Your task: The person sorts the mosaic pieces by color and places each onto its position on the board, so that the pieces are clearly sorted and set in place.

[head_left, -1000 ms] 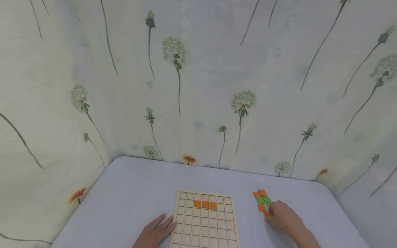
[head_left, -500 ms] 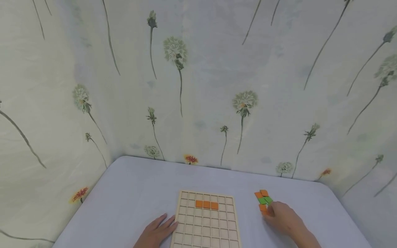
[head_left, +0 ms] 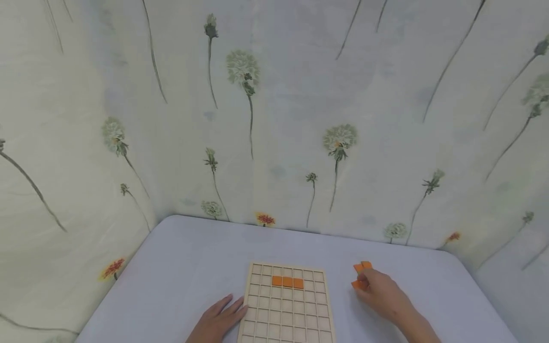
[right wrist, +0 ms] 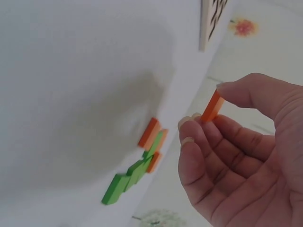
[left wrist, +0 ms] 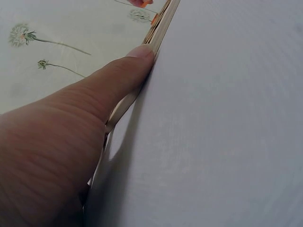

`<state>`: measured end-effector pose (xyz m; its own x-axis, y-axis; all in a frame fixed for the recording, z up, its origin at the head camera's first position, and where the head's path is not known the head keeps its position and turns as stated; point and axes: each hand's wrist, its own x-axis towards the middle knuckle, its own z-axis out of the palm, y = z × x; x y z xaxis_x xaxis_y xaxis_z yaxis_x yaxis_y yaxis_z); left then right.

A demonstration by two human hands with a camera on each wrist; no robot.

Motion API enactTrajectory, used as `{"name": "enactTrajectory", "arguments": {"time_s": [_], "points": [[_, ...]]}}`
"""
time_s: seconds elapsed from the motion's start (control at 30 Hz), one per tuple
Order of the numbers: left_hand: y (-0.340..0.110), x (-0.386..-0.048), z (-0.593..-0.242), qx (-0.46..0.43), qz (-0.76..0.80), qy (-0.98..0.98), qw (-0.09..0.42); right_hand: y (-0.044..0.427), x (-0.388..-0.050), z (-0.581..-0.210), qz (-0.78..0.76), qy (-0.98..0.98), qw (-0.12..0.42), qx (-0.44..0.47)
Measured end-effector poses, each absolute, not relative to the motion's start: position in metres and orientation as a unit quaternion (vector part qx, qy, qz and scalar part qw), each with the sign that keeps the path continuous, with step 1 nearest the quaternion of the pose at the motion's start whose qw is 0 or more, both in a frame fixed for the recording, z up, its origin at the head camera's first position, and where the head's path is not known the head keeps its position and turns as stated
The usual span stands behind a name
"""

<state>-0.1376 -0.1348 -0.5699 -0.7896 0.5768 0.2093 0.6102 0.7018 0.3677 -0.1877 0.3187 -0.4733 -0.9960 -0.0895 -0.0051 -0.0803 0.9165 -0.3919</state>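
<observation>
My left hand (head_left: 218, 319) rests on the white table with its fingers straight, touching the left edge of a wooden grid board (head_left: 281, 305). In the left wrist view the thumb of the left hand (left wrist: 61, 127) lies along the board's side (left wrist: 163, 28). Three orange square tiles (head_left: 288, 282) sit side by side in one row of the board. Right of the board, my right hand (head_left: 381, 293) pinches an orange tile (right wrist: 213, 106) between thumb and fingers, raised off the table. Below it lie loose orange tiles (right wrist: 149, 134) and green tiles (right wrist: 115, 189), partly hidden by the hand in the head view.
The white table (head_left: 201, 252) has rounded far corners. Behind and beside it hangs a pale cloth (head_left: 279, 119) printed with dandelions and red flowers. The board lies between the two hands.
My right hand has picked up an orange tile from the near end of the loose group and moved slightly left and up. The left hand stays at the board's edge.
</observation>
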Motion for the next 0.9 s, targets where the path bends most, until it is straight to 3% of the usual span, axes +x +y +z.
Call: {"name": "enactTrajectory", "arguments": {"time_s": [0.2, 0.9], "points": [[-0.132, -0.139, -0.568, -0.323, -0.214, -0.922, 0.027, 0.306, -0.181, -0.472, -0.237, 0.969, -0.008, -0.072], [-0.132, -0.136, -0.559, -0.305, -0.217, -0.927, 0.004, 0.239, -0.206, -0.478, -0.222, 0.971, 0.026, -0.088]]}}
